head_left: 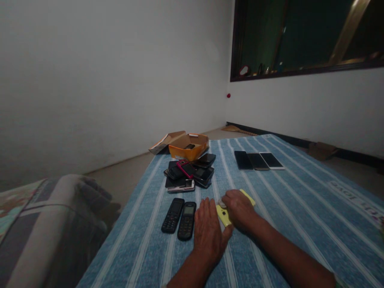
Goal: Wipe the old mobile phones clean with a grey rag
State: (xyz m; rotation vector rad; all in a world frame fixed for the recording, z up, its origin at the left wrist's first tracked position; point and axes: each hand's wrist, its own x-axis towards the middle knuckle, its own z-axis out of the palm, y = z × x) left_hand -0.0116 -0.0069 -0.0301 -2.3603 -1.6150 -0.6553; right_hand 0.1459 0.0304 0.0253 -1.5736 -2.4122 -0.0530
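My left hand (207,228) lies flat on the striped cloth, fingers stretched out, its thumb touching the lower end of a yellow phone-shaped piece (223,216) with a small dark square on it. Over the upper part of that piece, my right hand (241,209) has its fingers curled. Something small and pale grey (221,203) shows at its fingertips, too little to name. Another yellow part (247,197) sticks out beyond the right hand; whether it is one thing with the first is hidden. Left of my left hand are two black keypad phones, one (186,221) close by and one (173,216) farther left.
Behind the keypad phones is a heap of old phones (189,171), with an open orange box (187,152) beyond it. Three flat touchscreen phones (257,161) form a row at the back right. Grey bedding (57,228) lies at the left.
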